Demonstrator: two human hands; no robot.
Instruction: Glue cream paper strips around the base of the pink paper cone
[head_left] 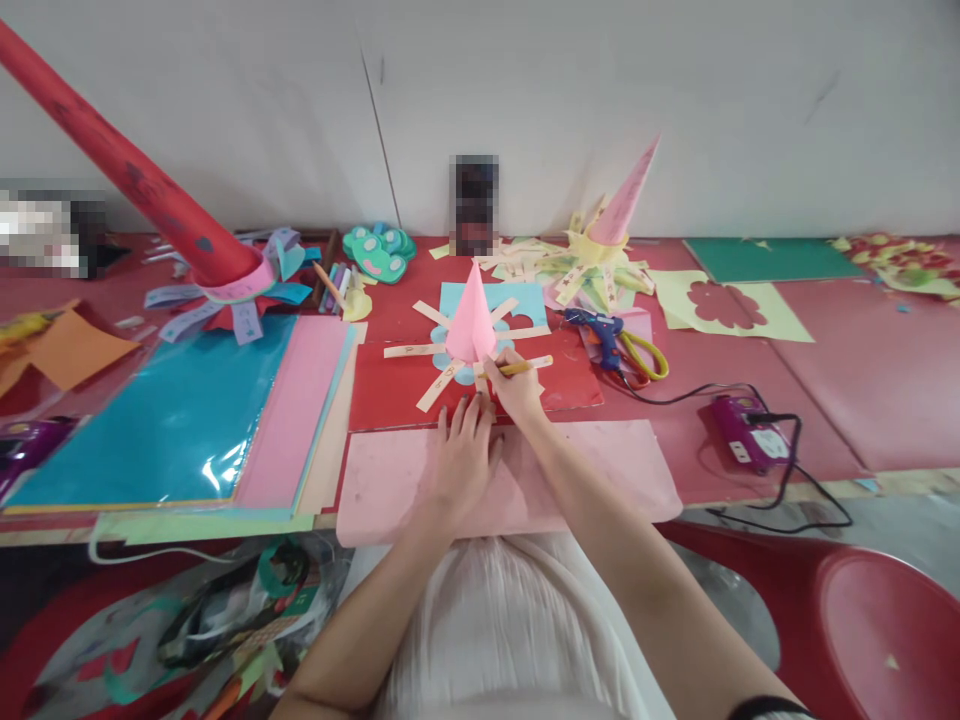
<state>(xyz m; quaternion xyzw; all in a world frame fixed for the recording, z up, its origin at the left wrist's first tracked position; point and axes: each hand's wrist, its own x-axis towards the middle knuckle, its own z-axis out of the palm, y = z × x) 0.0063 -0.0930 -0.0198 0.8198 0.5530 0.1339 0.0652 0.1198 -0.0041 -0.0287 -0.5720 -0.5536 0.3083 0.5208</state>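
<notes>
A pink paper cone [472, 315] stands on a light blue paper base, with several cream paper strips [439, 386] spreading out around it, some with writing on them. My right hand [514, 385] grips a yellow pen [517, 368], its tip end over a strip on the near side of the cone. My left hand [466, 445] lies palm down with fingers stretched out, its fingertips at the near end of that strip. Beneath the work is a red sheet [390, 395], and a pink sheet [600, 480] lies nearest to me.
To the right are a blue glue gun [598, 330], yellow-handled scissors [646, 355] and a purple power strip [746, 432] with a black cable. A red cone [157, 200] and a blue folder [180, 420] are on the left. Another pink cone [626, 200] stands behind.
</notes>
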